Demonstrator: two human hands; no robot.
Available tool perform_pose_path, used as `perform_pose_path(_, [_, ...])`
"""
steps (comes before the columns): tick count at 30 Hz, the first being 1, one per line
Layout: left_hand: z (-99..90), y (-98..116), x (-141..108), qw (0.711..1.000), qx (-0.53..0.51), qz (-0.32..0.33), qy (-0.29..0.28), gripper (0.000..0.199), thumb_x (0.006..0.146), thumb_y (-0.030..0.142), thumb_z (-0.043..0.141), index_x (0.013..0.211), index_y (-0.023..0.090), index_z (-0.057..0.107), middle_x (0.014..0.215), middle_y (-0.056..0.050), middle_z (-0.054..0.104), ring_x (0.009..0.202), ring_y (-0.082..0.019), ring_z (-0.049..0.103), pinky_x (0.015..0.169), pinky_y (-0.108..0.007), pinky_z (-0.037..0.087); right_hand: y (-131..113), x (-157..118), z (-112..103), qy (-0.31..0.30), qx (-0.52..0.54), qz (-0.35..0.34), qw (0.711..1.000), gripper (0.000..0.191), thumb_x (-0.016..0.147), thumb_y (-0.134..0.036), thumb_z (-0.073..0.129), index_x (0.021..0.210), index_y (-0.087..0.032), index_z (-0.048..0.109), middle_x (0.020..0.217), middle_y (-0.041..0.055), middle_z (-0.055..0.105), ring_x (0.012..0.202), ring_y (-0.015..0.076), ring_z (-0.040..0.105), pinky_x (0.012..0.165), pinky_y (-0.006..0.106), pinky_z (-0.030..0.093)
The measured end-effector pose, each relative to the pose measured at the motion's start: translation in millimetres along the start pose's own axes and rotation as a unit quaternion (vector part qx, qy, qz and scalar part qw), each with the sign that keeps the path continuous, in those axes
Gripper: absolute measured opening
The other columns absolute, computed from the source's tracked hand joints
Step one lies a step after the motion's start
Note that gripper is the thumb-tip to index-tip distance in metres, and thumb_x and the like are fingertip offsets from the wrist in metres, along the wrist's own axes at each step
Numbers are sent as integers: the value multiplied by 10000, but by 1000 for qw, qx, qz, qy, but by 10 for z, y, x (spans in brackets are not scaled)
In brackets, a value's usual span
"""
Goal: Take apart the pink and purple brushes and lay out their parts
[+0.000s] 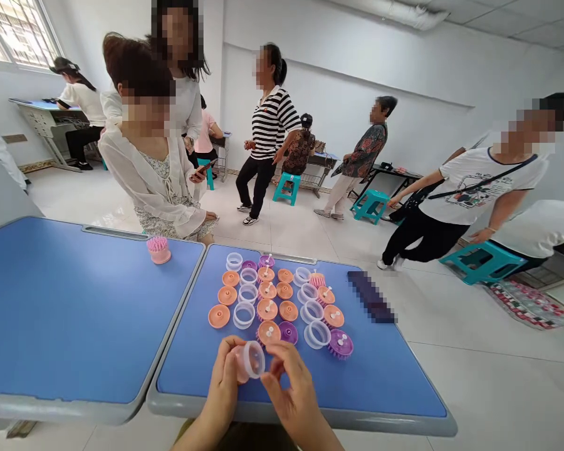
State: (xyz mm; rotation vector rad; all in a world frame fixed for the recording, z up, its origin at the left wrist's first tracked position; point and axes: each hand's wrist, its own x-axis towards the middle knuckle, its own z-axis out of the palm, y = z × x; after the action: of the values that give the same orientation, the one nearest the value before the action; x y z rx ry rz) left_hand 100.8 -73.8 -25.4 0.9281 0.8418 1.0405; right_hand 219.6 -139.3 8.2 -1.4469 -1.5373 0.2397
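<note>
My left hand (224, 382) is wrapped round a clear plastic cup (254, 360) with a pinkish part behind it, its round opening turned to the right. Close to the cup's rim is my right hand (291, 388), fingers curled and apart; nothing can be made out in them. Beyond the hands, rows of parts lie on the blue table (380, 376): orange discs (219, 316), clear rings (244, 315), orange bristled heads with small white pieces (267, 309), a purple disc (288, 333) and a purple bristled head (341, 344).
An assembled pink brush (158, 250) stands on the adjoining left table (75, 313). A blurred dark oblong (372, 297) lies near the right edge. Across the table a person holds a phone (205, 168). Several people and teal stools (482, 262) are farther back.
</note>
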Motion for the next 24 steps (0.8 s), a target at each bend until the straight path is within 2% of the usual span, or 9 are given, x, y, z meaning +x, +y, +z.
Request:
perform_pose_path(2, [-20, -18, -45, 998, 47, 17, -36, 492, 688, 659, 493, 834, 195, 562, 715, -41, 596, 608, -186, 519, 570, -283, 415, -37, -11, -6, -42, 15, 13, 999, 446, 853, -466, 463, 1220, -211, 460, 1089, 105, 589, 726, 164, 618, 598, 262, 526])
perform_pose_path(4, [-29, -28, -85, 992, 92, 42, -69, 500, 722, 661, 443, 868, 199, 568, 730, -47, 602, 627, -197, 524, 587, -293, 415, -64, 0, -2, -65, 11, 13, 998, 502, 817, -488, 515, 1238, -221, 457, 1112, 98, 590, 840, 193, 626, 665, 267, 534])
perform_pose_path(9, [-9, -9, -104, 985, 134, 53, -93, 478, 778, 638, 367, 813, 208, 571, 634, -23, 559, 556, -170, 472, 540, -271, 375, -118, 58, 2, -80, -7, 14, 997, 323, 772, -233, 583, 1093, -234, 549, 971, 37, 629, 836, 168, 625, 715, 235, 528])
perform_pose_path(14, [7, 34, -43, 988, 123, 21, -97, 475, 809, 617, 326, 731, 205, 550, 632, -12, 530, 569, -157, 453, 535, -257, 365, -144, 77, -65, -151, -22, -46, 987, 389, 777, -110, 517, 1135, -261, 527, 1128, 46, 572, 996, 186, 554, 850, 308, 488])
perform_pose_path(19, [11, 65, 0, 989, 109, 8, -102, 468, 819, 603, 320, 704, 200, 529, 620, 6, 495, 577, -143, 430, 555, -249, 358, -152, 63, -119, -190, -55, -108, 974, 510, 753, 29, 381, 1038, -342, 583, 1204, -21, 543, 1037, 175, 516, 859, 348, 475])
perform_pose_path(21, [13, 69, 5, 989, 99, -5, -113, 467, 821, 609, 297, 736, 205, 514, 624, 6, 504, 578, -145, 438, 558, -252, 359, -147, 47, -121, -183, -58, -106, 976, 513, 764, 7, 402, 1102, -347, 553, 1240, -8, 518, 1074, 180, 510, 877, 345, 474])
perform_pose_path(24, [12, 55, -6, 987, 100, -12, -123, 482, 800, 643, 290, 782, 207, 493, 651, -7, 537, 582, -156, 461, 547, -257, 361, -115, 22, -107, -142, -90, -66, 984, 497, 794, -191, 564, 1265, -276, 430, 1302, 81, 460, 1122, 228, 504, 886, 350, 482])
